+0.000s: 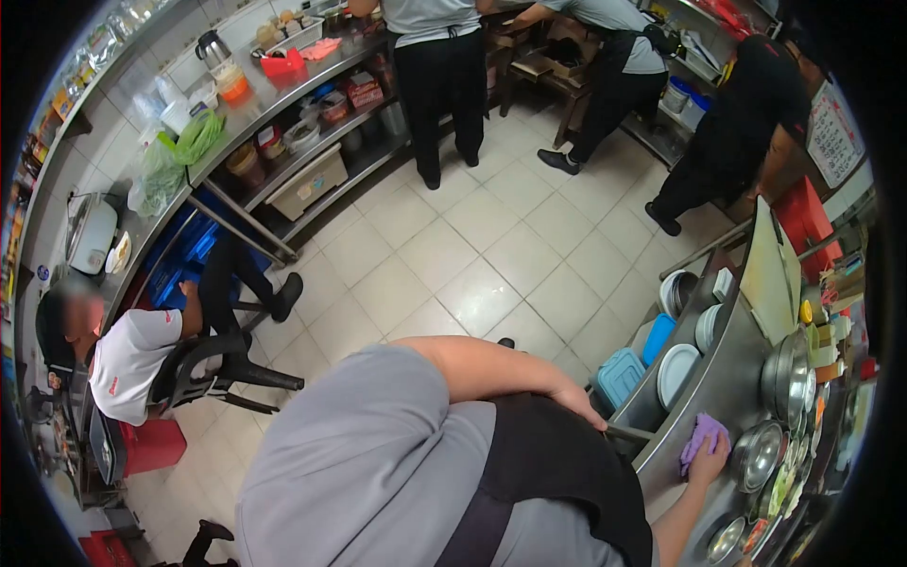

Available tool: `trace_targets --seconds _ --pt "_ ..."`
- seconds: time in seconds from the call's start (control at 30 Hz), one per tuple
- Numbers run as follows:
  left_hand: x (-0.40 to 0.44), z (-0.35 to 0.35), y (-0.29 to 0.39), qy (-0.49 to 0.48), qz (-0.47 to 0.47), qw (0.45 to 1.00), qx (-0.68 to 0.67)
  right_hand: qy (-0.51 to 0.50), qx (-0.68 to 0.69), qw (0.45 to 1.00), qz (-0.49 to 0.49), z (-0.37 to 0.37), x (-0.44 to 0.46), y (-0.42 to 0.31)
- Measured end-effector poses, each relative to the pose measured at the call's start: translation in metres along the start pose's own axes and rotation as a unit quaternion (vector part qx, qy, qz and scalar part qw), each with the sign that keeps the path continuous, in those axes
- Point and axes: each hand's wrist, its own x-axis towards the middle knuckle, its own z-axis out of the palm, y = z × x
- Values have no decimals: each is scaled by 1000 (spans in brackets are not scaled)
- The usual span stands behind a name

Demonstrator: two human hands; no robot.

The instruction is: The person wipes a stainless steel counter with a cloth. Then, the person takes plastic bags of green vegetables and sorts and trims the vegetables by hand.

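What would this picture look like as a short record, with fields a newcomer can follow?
Setting: kitchen, with a pale square-tiled floor
Right hand: holding a bunched purple cloth on a grey metal counter
Left hand: close to a grey metal bar; grip unclear
Beside the cloth: shiny round metal bowl
Also nearby: round white plate, light-blue plastic box
Other people: one seated in a white shirt on a black plastic chair; three standing

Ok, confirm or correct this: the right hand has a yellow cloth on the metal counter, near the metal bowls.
Not quite: the cloth is purple, not yellow, as the head view shows. The right hand does have it on the metal counter, near the metal bowls.
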Motion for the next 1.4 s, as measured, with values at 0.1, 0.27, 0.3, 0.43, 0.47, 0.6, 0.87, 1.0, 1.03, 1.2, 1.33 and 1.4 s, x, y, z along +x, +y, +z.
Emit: trace_targets --seconds 0.1,0.27,0.3,0.43,0.47,0.6,0.87,1.0,1.03,1.2,1.33,1.4 --pt "-22 -5 -1 22 -4 1000 12 5 10 1000 5 1 2 1" --pt "-49 -7 -4 42 15 999 17 0 8 999 31 2 7 1" --pt "-51 -9 -6 51 9 998 25 -4 1 999 36 1 9 2" --pt "-70 -10 -11 63 16 998 18 -5 2 1000 26 4 12 1" --pt "-80 -4 -6 70 16 997 19 -9 7 1000 26 6 12 3" --pt "-97 4 -8 13 59 996 -67 -27 -5 1000 15 4 20 10" --pt "-149 17 10 93 190 967 146 -95 15 995 13 -5 36 21" --pt "-182 9 14 112 224 957 149 -131 29 991 11 -97 -1 -106" --pt "-188 4 11 128 222 955 148 -121 46 992 -5 -93 -2 -123" --pt "-240 -18 -6 204 231 936 168 -250 143 947 -145 -28 -21 -233" --pt "-303 -40 -29 230 249 930 141 -496 172 835 -167 -21 -51 -382" --pt "-338 -47 -47 278 261 917 119 -540 128 799 -233 -10 -59 -442"
